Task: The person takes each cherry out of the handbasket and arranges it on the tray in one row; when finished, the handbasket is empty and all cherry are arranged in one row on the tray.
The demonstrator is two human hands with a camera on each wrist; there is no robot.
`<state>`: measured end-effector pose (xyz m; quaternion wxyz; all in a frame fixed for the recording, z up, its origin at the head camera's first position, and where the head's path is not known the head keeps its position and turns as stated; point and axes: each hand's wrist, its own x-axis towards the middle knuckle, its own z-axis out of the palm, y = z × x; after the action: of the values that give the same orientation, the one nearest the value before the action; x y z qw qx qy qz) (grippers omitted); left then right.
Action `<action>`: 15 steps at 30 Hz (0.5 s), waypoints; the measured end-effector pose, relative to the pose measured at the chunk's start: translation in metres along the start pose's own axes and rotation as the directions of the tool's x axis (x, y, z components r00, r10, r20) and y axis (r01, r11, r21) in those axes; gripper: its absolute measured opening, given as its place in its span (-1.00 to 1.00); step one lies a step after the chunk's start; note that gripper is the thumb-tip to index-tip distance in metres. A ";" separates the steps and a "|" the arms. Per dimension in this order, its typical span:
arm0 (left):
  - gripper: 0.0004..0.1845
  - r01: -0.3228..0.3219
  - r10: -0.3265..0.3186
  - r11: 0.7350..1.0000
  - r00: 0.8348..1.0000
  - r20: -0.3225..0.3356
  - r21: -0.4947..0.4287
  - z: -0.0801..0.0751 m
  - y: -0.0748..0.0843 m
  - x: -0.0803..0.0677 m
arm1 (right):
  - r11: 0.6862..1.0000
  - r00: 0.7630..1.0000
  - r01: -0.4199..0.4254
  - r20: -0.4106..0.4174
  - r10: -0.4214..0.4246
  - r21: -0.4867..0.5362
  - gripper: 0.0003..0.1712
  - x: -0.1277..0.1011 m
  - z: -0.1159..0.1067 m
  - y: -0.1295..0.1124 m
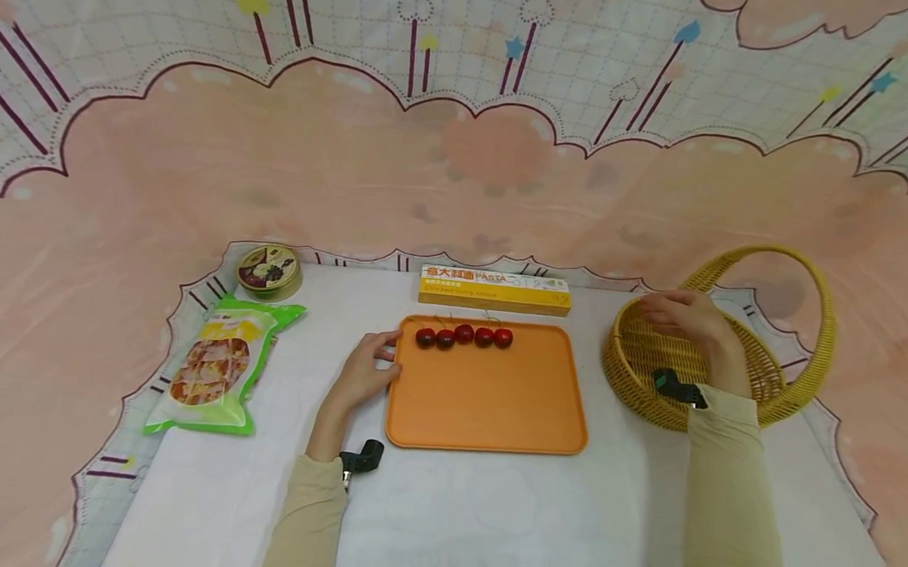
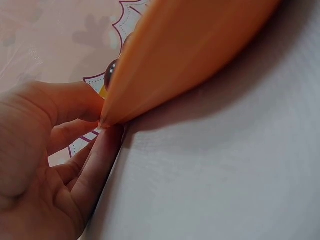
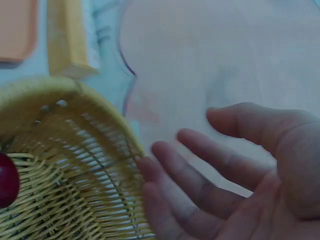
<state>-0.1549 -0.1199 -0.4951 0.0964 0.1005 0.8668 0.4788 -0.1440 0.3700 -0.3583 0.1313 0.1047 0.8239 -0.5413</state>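
Pink scalloped backdrop cloth with candle print fills the upper half of the head view; white table (image 1: 492, 507) below it, lower centre.

Left hand (image 1: 367, 372) sits at the left edge of the orange tray (image 1: 484, 399), near its upper-left corner. Left wrist view: thumb on top of the rim, fingers (image 2: 102, 155) underneath, pinching the tray corner (image 2: 165, 65). That corner looks lifted off the table.

Five red cherries (image 1: 464, 336) in a row along the tray's top edge, touching or nearly touching each other. One dark round shape peeks behind the tray rim in the left wrist view, probably a cherry, can't confirm.

Right hand (image 1: 688, 321) hangs over the woven yellow basket (image 1: 773, 389) at right of frame, above its near-left rim. Right wrist view: fingers (image 3: 200, 185) spread and relaxed, nothing in them, palm facing the basket wall (image 3: 75, 180). One cherry in basket (image 3: 7, 180) at the left edge of that view, lying on the weave, apart from the fingers.

Around it:
- yellow pasta box (image 1: 494, 289) just behind the tray's top edge, not touching it as far as I can tell
- green snack bag (image 1: 217, 367) at centre-left, well apart from the tray
- round tin (image 1: 269, 272) just above the bag, upper left of the table

Basket handle arches up to the right of my hand.
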 end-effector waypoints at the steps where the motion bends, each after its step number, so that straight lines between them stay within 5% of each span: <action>1: -0.37 0.003 -0.003 1.000 1.000 -0.002 0.002 -0.001 0.000 0.000 | 1.000 1.000 0.001 0.029 0.000 -0.013 -0.27 0.001 -0.004 0.003; 6: -0.37 0.018 -0.018 1.000 1.000 0.004 -0.007 -0.003 0.001 -0.001 | 0.986 0.987 -0.034 0.147 0.058 -0.162 -0.36 0.008 -0.009 0.015; 15: -0.37 -0.007 0.007 1.000 1.000 -0.001 -0.015 -0.001 0.001 -0.001 | 0.933 0.924 -0.096 0.317 0.213 -0.348 -0.48 0.017 -0.005 0.030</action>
<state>-0.1538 -0.1208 -0.4932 0.0949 0.1027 0.8629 0.4855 -0.1514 0.3869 -0.3878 0.3337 0.0492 0.8543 -0.3954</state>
